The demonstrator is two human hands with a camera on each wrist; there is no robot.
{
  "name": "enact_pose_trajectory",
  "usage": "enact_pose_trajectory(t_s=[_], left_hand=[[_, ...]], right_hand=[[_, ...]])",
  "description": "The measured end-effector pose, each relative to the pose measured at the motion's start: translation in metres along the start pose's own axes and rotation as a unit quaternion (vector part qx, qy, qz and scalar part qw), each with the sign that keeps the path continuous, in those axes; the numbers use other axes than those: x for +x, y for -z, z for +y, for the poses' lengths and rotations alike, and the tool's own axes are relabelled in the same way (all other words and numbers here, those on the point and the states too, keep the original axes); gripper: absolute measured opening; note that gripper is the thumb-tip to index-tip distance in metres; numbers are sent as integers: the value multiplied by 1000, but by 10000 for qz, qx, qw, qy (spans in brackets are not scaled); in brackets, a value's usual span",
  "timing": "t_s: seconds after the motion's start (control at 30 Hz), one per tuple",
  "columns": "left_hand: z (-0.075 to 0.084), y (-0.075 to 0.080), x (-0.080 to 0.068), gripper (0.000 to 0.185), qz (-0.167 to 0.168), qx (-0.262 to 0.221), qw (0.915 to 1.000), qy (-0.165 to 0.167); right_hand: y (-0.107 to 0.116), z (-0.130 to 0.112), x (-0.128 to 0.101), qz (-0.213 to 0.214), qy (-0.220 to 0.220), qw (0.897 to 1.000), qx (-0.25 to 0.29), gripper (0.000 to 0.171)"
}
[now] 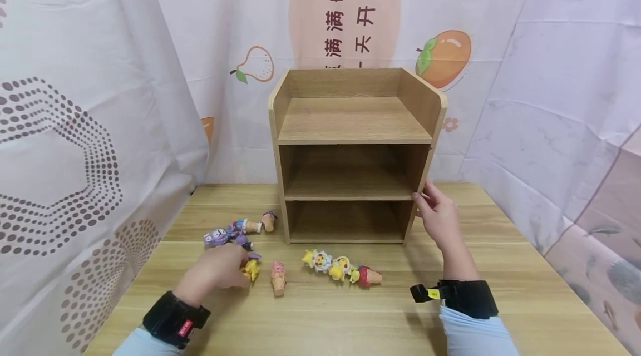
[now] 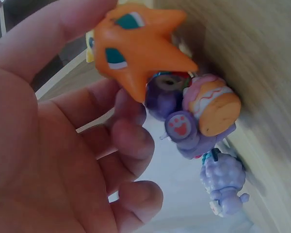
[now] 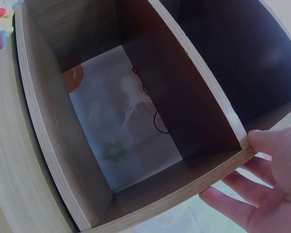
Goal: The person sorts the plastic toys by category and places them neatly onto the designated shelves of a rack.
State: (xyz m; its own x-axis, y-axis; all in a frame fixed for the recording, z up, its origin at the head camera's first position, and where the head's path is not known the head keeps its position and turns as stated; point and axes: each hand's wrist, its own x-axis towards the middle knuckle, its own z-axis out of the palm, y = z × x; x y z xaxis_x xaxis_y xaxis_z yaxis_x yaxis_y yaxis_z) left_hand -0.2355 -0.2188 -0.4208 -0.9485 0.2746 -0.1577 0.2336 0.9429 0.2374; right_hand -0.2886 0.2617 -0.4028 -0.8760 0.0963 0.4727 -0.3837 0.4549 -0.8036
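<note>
My left hand (image 1: pixel 222 267) is low over the left of the table, its thumb and index finger pinching a small orange figurine (image 2: pixel 140 46) with teal patches. Beyond those fingers in the left wrist view lie a purple figurine (image 2: pixel 162 99), a cake-like piece (image 2: pixel 213 104) and a pale lilac figurine (image 2: pixel 226 174). At the right, my right hand (image 1: pixel 438 214) grips the side panel of a wooden shelf unit (image 1: pixel 353 142), thumb on the front edge and fingers along the outer side. The right wrist view shows the shelf's compartments from close up.
A pink ice-cream-cone figurine (image 1: pixel 278 278) lies right of my left hand. In front of the shelf are yellow figurines (image 1: pixel 340 268) and a red cone figurine (image 1: pixel 369 276). Another cone figurine (image 1: pixel 269 221) lies by the shelf's left side. Printed cloth (image 1: pixel 240 122) hangs behind the table.
</note>
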Motion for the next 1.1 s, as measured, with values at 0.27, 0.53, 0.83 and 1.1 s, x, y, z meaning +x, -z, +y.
enact_pose_trajectory(t_s=[0.27, 0.53, 0.83, 1.1], left_hand=[[-2, 7, -3, 23, -95, -698, 9970, -320], [-6, 13, -2, 26, 252, -1098, 9894, -920], [-6, 19, 0, 32, 622, -1219, 9854, -1010], [-4, 26, 2, 36, 1012, -1597, 9764, -1042]], right_hand=[[0, 1, -1, 12, -1, 10000, -36, 53], [1, 1, -1, 23, 18, 10000, -61, 54], [0, 1, -1, 20, 48, 10000, -63, 53], [0, 3, 0, 36, 92, 9999, -20, 53]])
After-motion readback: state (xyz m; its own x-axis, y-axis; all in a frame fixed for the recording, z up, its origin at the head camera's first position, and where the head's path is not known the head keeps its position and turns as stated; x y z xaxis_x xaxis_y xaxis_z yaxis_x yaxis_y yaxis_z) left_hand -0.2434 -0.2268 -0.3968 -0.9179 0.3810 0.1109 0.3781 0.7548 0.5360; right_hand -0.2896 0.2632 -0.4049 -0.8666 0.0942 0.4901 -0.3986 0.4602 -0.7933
